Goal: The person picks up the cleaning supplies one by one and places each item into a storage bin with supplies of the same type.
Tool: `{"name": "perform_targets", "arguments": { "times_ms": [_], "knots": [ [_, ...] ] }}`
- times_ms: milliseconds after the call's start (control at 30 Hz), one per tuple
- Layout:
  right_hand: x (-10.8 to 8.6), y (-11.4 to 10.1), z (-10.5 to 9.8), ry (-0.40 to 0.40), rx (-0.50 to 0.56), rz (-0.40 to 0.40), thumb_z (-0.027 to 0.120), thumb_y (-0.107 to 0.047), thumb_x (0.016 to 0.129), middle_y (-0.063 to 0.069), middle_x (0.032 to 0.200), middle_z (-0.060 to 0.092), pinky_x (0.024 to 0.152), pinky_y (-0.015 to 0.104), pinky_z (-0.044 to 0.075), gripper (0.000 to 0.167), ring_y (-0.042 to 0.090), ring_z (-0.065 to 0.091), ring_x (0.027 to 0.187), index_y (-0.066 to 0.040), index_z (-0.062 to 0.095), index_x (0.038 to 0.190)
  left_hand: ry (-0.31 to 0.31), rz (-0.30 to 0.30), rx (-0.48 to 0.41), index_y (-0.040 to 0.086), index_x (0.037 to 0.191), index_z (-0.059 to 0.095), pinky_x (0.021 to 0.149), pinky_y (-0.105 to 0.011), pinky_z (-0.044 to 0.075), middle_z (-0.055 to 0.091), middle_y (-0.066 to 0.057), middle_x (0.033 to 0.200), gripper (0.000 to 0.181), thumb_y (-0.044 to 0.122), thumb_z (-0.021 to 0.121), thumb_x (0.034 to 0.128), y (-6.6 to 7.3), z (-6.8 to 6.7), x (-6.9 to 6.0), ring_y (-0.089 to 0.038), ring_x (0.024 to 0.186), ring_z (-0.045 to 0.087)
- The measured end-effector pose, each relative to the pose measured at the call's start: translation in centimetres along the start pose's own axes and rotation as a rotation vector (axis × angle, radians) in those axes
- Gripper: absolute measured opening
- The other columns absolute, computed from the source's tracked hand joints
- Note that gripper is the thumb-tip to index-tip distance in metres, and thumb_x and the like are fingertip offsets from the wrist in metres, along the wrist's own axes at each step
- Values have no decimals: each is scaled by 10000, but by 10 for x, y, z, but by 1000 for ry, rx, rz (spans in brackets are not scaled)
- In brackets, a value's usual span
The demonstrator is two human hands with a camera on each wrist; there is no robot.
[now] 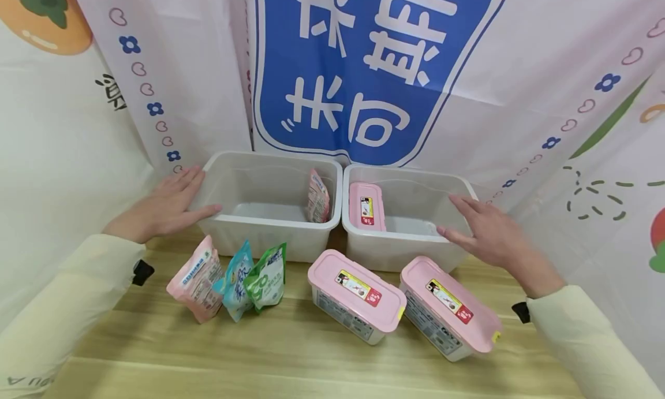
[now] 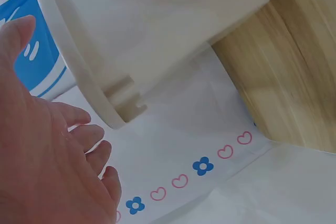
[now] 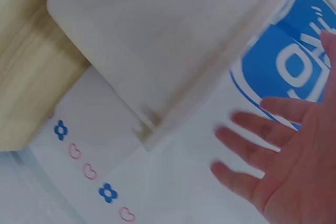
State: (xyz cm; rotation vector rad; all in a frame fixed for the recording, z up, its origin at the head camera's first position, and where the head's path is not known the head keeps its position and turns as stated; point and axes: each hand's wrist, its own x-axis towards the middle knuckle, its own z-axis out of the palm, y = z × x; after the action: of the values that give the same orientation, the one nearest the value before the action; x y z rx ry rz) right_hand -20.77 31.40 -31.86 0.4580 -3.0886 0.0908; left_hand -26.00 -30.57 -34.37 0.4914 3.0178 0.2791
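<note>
Left hand, head view: the left hand lay at the outer end of the left bin, thumb parted from the fingers, pinching nothing; contact could not be told.
Right hand, head view: the right hand was spread well to the right of the left bin, at the far end of the right bin.
Bins, head view: the right bin stood just beside the left bin, end to end, both long axes running roughly left to right between the hands; each hand was nearer the bin on its own side.
Inside, head view: a pink packet stood in the left bin's right end; a lidded box sat just past that end, in the right bin.
Table, head view: three packets stood on the near side of the left bin; two pink-lidded boxes lay to their right, slanting away from the left bin's line.
Rim, left wrist view: the left bin's rim passed just beside the fingertips, fingers loosely bent.
Gap, right wrist view: slightly blurred, spread fingers showed apart from the right bin's rim, holding nothing.
</note>
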Motion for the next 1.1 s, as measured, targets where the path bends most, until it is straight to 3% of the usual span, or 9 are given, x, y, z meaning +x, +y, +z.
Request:
{"name": "perform_targets", "arguments": {
  "times_ms": [100, 167, 233, 333, 500, 800, 1000, 1100],
  "knots": [
    [-6, -3, -10, 34, 12, -21, 619, -627, 986, 300, 1406, 633, 967, 678, 560, 852, 513, 642, 1220, -24, 460, 1566, -1, -6, -15, -107, 1642, 63, 1297, -699, 55, 16, -339, 1730, 1028, 639, 446, 1048, -2, -1, 0, -545, 1609, 48],
    [-12, -5, -14, 50, 16, -40, 689, -600, 949, 234, 1193, 734, 824, 549, 623, 784, 386, 717, 1001, 0, 582, 1444, -8, -9, -24, -106, 1642, 40, 1299, -696, 58, -1, -333, 1732, 1034, 641, 441, 1050, -4, 0, 0, -541, 1612, 35],
    [-17, -9, -18, 59, 14, -64, 745, -578, 914, 144, 1035, 755, 716, 426, 610, 713, 245, 694, 846, 5, 663, 1315, -11, -6, -35, -95, 1645, 11, 1300, -694, 62, -27, -319, 1738, 1033, 638, 436, 1055, -5, 0, 1, -533, 1616, 19],
    [-24, -14, -22, 40, 4, -92, 794, -579, 871, 60, 922, 734, 653, 333, 555, 662, 147, 629, 753, -15, 704, 1205, -12, -1, -50, -70, 1652, -22, 1304, -688, 64, -62, -292, 1748, 1022, 634, 425, 1062, -6, 1, 1, -518, 1623, -2],
    [-35, -23, -13, -4, 21, -126, 816, -608, 837, 17, 876, 701, 659, 310, 534, 643, 117, 601, 732, -30, 710, 1100, -15, -4, -49, -74, 1652, -6, 1303, -689, 67, -69, -297, 1745, 1008, 634, 410, 1067, -7, 2, 0, -520, 1622, -2],
    [-50, -29, 12, -2, 71, -171, 826, -569, 833, 42, 935, 684, 691, 336, 550, 536, 137, 622, 777, -76, 690, 994, -6, -3, -39, -90, 1648, 17, 1293, -709, 67, -37, -326, 1736, 1003, 620, 420, 1067, -8, 6, 0, -541, 1612, 22],
    [-55, -30, 21, -57, 73, -144, 809, -658, 811, 90, 1060, 716, 733, 385, 596, 646, 203, 711, 884, -75, 683, 1057, -5, -4, -22, -123, 1636, 60, 1290, -711, 75, 3, -349, 1727, 1002, 619, 419, 1065, -10, 10, -1, -555, 1605, 31],
    [-57, -31, 26, -77, 49, -132, 803, -692, 788, 76, 1030, 713, 729, 369, 589, 682, 181, 696, 864, -73, 675, 1043, -1, -2, -18, -124, 1635, 68, 1290, -710, 80, 17, -352, 1725, 996, 616, 416, 1067, -11, 12, -1, -560, 1602, 40]
  ]
}}
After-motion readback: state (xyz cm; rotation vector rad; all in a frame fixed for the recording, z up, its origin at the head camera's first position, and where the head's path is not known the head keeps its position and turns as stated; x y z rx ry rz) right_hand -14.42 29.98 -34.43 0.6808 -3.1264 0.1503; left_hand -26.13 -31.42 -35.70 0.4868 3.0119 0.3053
